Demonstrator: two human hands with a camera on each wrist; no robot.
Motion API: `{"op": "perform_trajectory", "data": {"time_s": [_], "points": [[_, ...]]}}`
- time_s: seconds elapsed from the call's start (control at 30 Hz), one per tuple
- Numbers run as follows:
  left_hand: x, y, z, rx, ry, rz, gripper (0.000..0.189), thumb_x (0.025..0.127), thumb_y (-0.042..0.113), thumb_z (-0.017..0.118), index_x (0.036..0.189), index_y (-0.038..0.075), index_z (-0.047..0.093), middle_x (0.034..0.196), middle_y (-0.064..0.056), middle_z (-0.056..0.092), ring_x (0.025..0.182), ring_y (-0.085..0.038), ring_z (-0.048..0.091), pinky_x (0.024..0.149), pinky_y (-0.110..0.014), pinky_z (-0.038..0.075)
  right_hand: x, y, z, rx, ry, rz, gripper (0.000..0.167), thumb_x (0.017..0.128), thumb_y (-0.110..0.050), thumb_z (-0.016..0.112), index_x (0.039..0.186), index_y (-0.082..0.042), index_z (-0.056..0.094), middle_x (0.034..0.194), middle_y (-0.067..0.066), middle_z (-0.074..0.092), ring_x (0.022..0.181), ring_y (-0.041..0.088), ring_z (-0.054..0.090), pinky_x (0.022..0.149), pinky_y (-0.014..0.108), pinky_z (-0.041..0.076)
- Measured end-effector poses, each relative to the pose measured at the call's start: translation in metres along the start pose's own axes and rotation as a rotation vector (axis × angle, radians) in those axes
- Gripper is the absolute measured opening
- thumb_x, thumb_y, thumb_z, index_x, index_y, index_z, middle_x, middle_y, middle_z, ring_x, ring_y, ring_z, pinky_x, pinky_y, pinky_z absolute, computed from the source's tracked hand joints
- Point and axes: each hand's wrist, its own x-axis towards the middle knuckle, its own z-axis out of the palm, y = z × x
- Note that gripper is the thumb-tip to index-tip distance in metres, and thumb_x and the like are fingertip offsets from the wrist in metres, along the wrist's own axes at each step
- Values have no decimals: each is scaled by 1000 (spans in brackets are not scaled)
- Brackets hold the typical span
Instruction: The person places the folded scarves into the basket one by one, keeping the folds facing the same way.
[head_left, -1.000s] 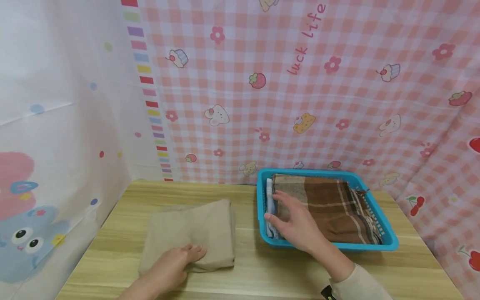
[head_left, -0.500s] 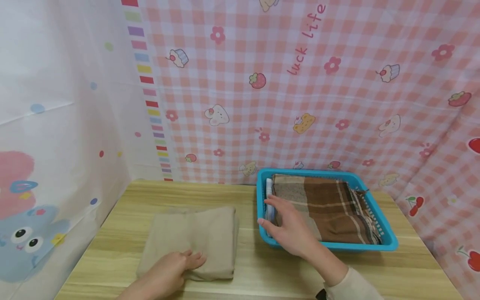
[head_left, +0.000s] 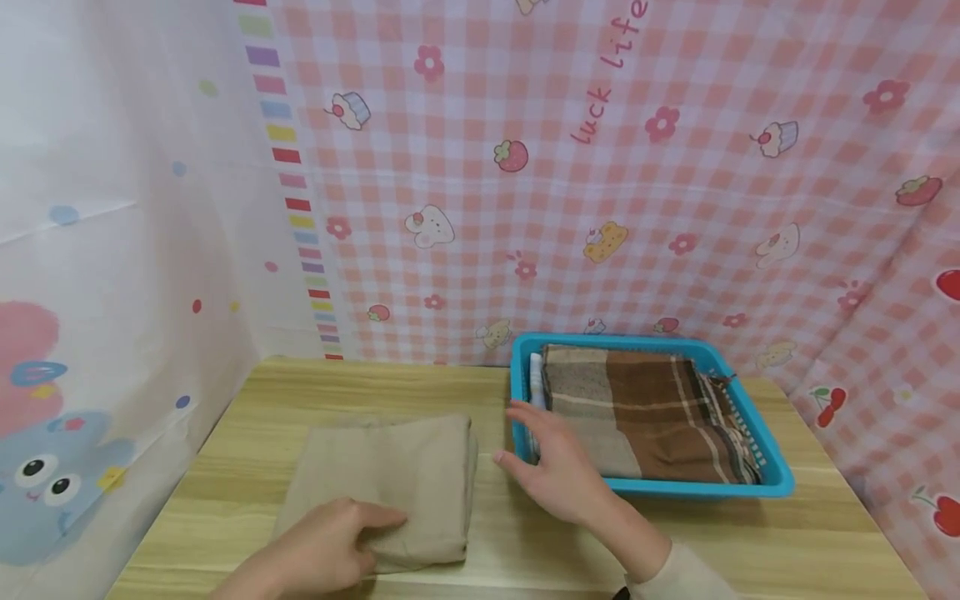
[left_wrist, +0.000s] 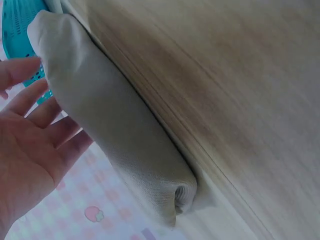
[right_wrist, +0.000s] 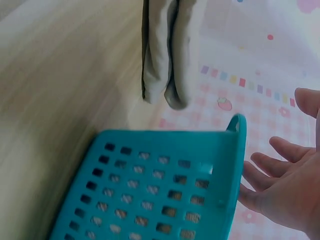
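The folded tan cloth (head_left: 416, 475) is lying on the wooden table (head_left: 217, 483), left of the blue basket (head_left: 697, 488). The left hand (head_left: 318, 546) is touching the tan cloth, its fingers reaching out nearly straight. The right hand (head_left: 562, 475) is hovering by the basket's left side, its thumb and fingers spreading wide; I can't tell if it is touching the rim. A brown checked cloth (head_left: 660, 408) is lying inside the basket. A pink checked sheet (head_left: 465, 183) is hanging behind.

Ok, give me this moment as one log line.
left hand: over folded beige cloth | right hand: open, near blue basket | contents: brown plaid cloth
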Motion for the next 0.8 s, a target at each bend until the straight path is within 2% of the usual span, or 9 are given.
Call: {"op": "perform_trajectory", "data": {"time_s": [0.17, 0.3, 0.47, 0.63, 0.8], "points": [[1, -2, -6, -52, 32, -16, 45, 88, 20, 78, 132, 11, 73, 129, -3, 73, 122, -27, 66, 100, -52, 54, -1, -3, 9, -17, -11, 11, 57, 98, -37, 74, 146, -10, 60, 160, 4, 47, 148, 34, 41, 117, 62, 35], [0, -6, -8, -95, 91, -16, 41, 94, 25, 77, 131, 9, 73, 129, -4, 73, 120, -27, 68, 99, -49, 55, -1, -4, 15, 5, -26, 6, 57, 99, -38, 73, 147, -10, 59, 160, 5, 47, 148, 35, 40, 116, 62, 35], [0, -11, -8, -84, 256, -23, 41, 91, 19, 80, 129, 7, 73, 129, -5, 73, 121, -30, 67, 102, -51, 53, -3, -6, 22, 24, -42, -7, 59, 99, -45, 71, 147, -12, 59, 160, 5, 47, 149, 35, 39, 116, 64, 35], [1, -15, -6, -92, 424, -60, 46, 87, 11, 81, 132, 7, 72, 135, -11, 69, 127, -34, 62, 107, -56, 47, -6, -9, 28, -39, -30, -74, 57, 98, -39, 74, 146, -11, 60, 158, 6, 50, 147, 37, 41, 116, 64, 34], [0, -17, -7, -80, 515, -60, 51, 86, 6, 82, 134, 2, 69, 140, -18, 64, 131, -38, 59, 109, -58, 44, -9, -10, 33, -60, -39, -132, 56, 97, -35, 75, 146, -12, 60, 158, 5, 50, 146, 35, 43, 114, 64, 37]]}}
